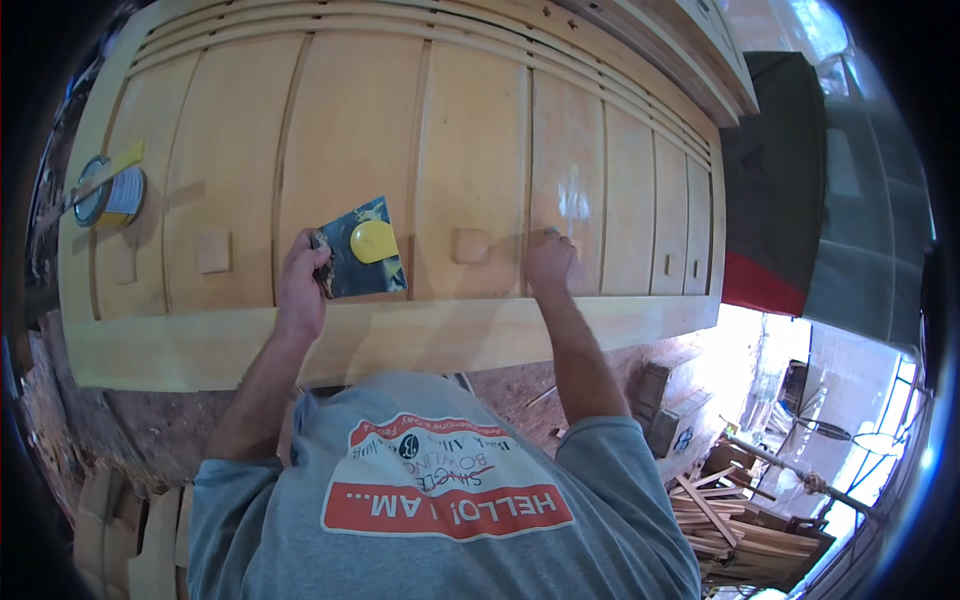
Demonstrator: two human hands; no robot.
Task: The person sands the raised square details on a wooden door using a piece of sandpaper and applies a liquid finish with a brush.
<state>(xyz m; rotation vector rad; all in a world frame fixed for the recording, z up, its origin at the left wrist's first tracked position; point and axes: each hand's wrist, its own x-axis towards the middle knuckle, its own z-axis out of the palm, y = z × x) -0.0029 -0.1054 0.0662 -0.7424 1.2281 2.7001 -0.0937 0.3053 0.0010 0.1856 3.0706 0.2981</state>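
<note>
A large pale wooden panel [350,110] of upright boards and grooves lies flat before me. My left hand [303,275] grips the left edge of a dark, smeared square plate [345,275], with the thumb on top. A yellow piece with a rounded end [374,242] lies on the plate. Over the panel, right of the middle, my right hand [551,265] is closed close to a groove between two boards. A small greyish tip shows at its fingers, but what it holds is too small to name. Between the hands sits a square wooden block [471,246] on the panel.
At the panel's left end stands an open tin [122,197] with a stick and a yellow flat piece across its top. Another wooden block [214,252] lies nearby. Grey blocks [672,395] and a pile of wood strips [725,525] are on the ground at right.
</note>
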